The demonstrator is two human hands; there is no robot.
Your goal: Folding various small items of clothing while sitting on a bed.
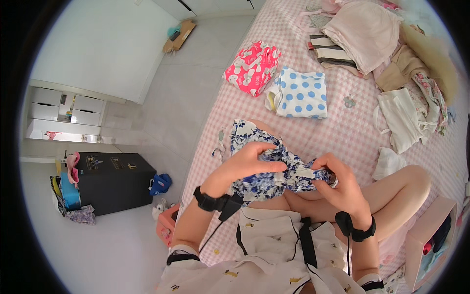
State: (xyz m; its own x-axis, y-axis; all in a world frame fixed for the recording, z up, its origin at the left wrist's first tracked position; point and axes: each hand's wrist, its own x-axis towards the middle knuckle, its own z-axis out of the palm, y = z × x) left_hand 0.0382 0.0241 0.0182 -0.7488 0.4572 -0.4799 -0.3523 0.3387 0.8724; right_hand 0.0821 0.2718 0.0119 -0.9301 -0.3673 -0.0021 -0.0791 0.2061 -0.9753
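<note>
A white garment with a blue and dark floral print (259, 183) is stretched between my hands above my crossed legs. My left hand (254, 161) grips its middle, thumb lying on top of the cloth. At the narrower, gathered right end, my right hand (340, 181) pinches the fabric between thumb and fingers. The wider part hangs loose to the left. Beyond it on the bed lie a folded white cloth with blue dots (303, 93) and a folded pink-red cloth with white rabbit shapes (253, 68).
I sit on a bed with a pink checked cover (338, 130). Piled clothes (362, 36) lie at the far right, with a white garment (401, 120) nearer. A pink box (431, 240) holding clothes stands at lower right. Left of the bed, a dark cabinet (117, 181) stands on grey floor.
</note>
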